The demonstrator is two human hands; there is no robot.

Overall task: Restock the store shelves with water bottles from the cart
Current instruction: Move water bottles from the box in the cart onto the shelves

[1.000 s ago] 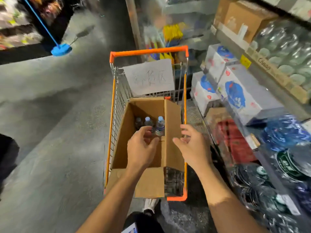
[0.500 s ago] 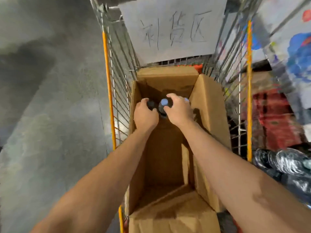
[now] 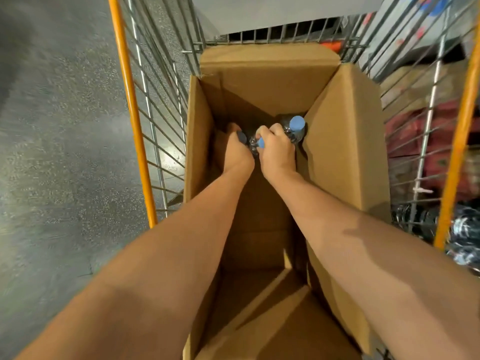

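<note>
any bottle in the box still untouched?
Yes, a blue-capped bottle stands free in the cardboard box beside the right hand.

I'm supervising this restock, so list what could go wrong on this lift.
1. The left hand and right hand grip bottles near their caps, deep in the cardboard box; one may slip.
2. The third bottle stands against the right hand and may topple.

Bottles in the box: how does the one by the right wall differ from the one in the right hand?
The free bottle stands alone in the box's far right corner, untouched, its blue cap fully visible. The held bottle sits left of it, gripped at the neck by the right hand, its cap mostly covered. Both are clear with blue caps, inside the same box.
</note>
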